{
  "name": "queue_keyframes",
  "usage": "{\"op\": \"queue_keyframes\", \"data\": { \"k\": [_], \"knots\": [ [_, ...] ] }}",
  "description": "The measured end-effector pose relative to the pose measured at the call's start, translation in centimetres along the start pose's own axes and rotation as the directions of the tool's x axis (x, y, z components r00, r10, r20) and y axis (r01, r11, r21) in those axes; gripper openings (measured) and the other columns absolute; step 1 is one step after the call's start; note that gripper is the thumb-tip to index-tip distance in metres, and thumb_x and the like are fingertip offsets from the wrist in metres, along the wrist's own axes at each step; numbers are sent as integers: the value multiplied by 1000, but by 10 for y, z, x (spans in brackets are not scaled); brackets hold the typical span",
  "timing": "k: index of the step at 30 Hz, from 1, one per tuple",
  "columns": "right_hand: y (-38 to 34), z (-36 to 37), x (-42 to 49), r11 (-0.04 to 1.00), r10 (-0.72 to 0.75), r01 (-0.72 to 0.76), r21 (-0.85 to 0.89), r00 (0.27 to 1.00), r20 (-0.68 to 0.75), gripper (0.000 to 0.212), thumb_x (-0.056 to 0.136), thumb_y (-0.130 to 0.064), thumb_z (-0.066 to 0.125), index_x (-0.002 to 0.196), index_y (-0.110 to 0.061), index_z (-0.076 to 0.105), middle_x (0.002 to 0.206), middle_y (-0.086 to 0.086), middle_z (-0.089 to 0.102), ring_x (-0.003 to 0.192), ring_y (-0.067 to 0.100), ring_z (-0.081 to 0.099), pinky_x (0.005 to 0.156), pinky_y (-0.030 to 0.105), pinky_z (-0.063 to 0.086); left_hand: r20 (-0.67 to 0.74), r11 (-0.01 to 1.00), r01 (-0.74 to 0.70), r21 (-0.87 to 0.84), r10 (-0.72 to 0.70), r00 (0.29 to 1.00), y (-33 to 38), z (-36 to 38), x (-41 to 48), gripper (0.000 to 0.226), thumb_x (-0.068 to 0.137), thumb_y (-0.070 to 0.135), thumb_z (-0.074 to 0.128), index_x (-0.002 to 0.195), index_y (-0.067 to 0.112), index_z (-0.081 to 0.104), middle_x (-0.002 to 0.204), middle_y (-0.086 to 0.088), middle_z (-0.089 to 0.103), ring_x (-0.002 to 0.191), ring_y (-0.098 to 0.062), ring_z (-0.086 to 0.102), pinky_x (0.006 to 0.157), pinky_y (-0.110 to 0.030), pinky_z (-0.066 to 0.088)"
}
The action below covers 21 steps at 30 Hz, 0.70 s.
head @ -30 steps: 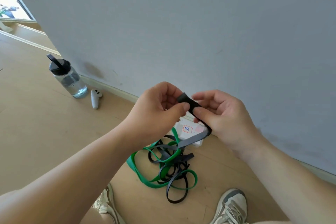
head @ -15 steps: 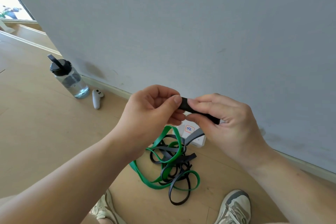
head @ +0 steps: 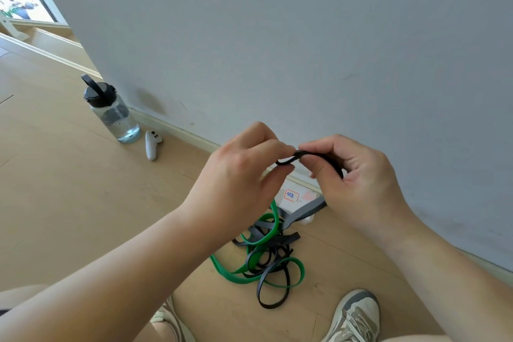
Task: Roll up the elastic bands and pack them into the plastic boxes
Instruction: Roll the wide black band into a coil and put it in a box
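Both hands raised in front of the wall (head: 305,36), above the floor (head: 69,203). Left hand (head: 241,183): thumb and forefinger pinch the folded end of a black elastic band (head: 288,161), which shows as a small loop at the fingertips. Right hand (head: 361,186): fingers curled round the same band just beside the left fingertips. The band runs through the right palm, and a flat length drops from under this hand to the floor. There it joins a tangle of green and black bands (head: 266,255) lying loose between the person's shoes (head: 352,316). A plastic box (head: 305,198) with a handwritten label (head: 291,195) sits against the skirting, partly hidden behind the hands; its contents cannot be made out. To the left by the wall: water bottle (head: 111,114), upright, with a white handheld controller (head: 152,144) just beside it.
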State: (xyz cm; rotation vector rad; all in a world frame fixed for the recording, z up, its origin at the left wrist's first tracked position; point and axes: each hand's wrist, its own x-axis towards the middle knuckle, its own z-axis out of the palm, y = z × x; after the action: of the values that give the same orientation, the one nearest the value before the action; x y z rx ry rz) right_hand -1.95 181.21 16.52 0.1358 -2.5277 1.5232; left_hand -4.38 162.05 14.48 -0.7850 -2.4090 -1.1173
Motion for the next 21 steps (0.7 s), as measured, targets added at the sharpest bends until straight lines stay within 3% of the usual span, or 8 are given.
{"op": "queue_keyframes", "data": {
  "k": [3, 10, 14, 18, 21],
  "knots": [
    [-3, 2, -2, 999, -3, 3, 50, 1000, -7, 19, 91, -9, 75, 98, -27, 74, 85, -20, 76, 79, 2, 73, 72, 9, 52, -54, 1000, -7, 8, 8, 998, 1, 0, 2, 10, 89, 7, 76, 98, 9, 76, 88, -1, 63, 68, -20, 63, 58, -41, 55],
    [-8, 9, -7, 978, 103, -87, 191, 992, -75, 12, 86, -12, 81, 89, -23, 76, 78, -7, 79, 75, 13, 77, 72, 27, 62, -162, 994, 82, -73, -93, 982, 4, 6, 1, 7, 89, 10, 77, 96, 8, 76, 86, -1, 63, 68, -20, 68, 60, -42, 59],
    [-12, 10, -7, 946, 152, -114, 304, 983, -103, 9, 87, -7, 79, 88, -15, 77, 76, 0, 79, 72, 15, 78, 67, 22, 59, -182, 967, 162, -195, -198, 963, 14, 14, -2, 11, 84, 4, 83, 91, 9, 77, 83, -3, 66, 69, -15, 69, 63, -36, 60],
    [-15, 11, -7, 917, 208, -154, 367, 971, -114, 5, 88, -6, 78, 88, -11, 77, 78, 1, 80, 67, 11, 76, 65, 18, 56, -122, 909, 245, -338, -301, 946, 20, 16, -1, 26, 85, -8, 78, 107, 7, 78, 94, -2, 69, 84, -4, 75, 75, -17, 60],
    [-14, 7, -4, 915, 243, -187, 358, 963, -117, 4, 88, -8, 78, 88, -12, 76, 77, 3, 80, 70, 15, 78, 66, 24, 58, -86, 915, 227, -333, -269, 959, 19, 18, -1, 30, 88, -7, 74, 114, 7, 76, 97, -3, 69, 86, -10, 76, 79, -27, 63]
  ]
}}
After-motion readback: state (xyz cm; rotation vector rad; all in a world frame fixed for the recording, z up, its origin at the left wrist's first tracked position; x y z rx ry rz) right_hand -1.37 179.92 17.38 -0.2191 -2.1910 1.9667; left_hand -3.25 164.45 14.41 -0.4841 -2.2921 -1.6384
